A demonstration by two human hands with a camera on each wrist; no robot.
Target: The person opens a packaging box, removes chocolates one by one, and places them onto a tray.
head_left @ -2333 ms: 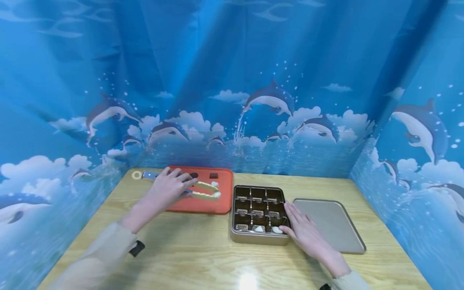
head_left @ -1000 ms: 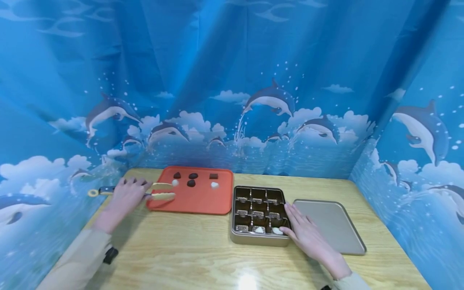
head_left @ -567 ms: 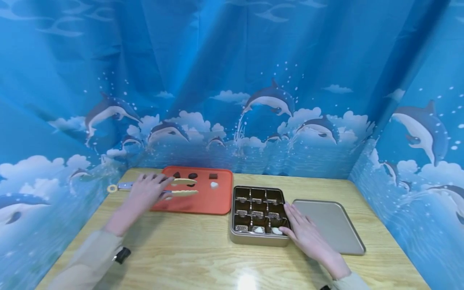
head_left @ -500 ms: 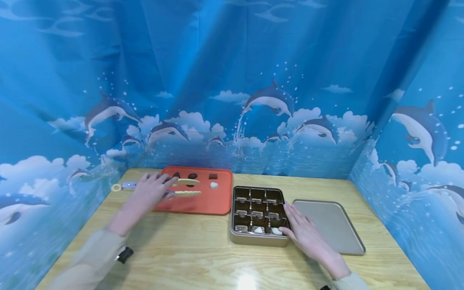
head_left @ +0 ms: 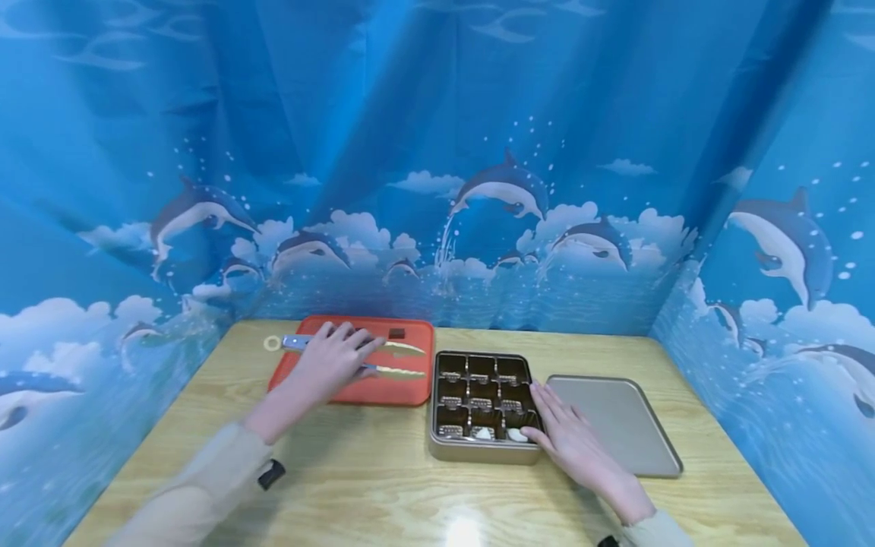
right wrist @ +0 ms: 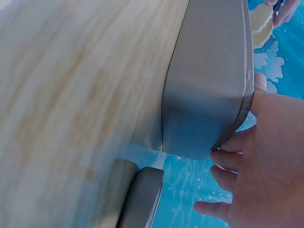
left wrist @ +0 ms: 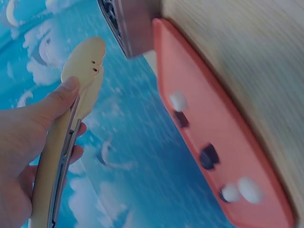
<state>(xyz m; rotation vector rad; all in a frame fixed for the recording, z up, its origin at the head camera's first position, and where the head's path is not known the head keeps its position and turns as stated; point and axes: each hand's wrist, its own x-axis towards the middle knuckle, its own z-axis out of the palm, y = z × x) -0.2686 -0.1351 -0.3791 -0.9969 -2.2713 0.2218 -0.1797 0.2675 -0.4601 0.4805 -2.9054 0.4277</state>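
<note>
My left hand (head_left: pixel 335 357) grips tongs (head_left: pixel 403 374) with cream tips over the right part of the red tray (head_left: pixel 383 393). The tips stand apart with nothing visible between them. In the left wrist view, white pieces (left wrist: pixel 250 190) and dark chocolate-like pieces (left wrist: pixel 208 156) lie on the tray, most of them hidden from the head view by hand and tongs. My right hand (head_left: pixel 574 441) rests along the right rim of the tin (head_left: pixel 485 454), fingers straight, thumb at the front right corner. In the tin's front row sit a white piece (head_left: pixel 484 433) in the middle compartment and another white piece (head_left: pixel 517 434) at right.
A flat metal lid (head_left: pixel 618 425) lies on the wooden table (head_left: pixel 383 471) right of the tin, partly behind my right hand. A dolphin-print curtain (head_left: pixel 410 190) rises behind the table and along its sides.
The tongs held a white piece earlier; it was let go at the tray's left end. My left hand has since carried the tongs back right, tips apart. The right hand stays put.
</note>
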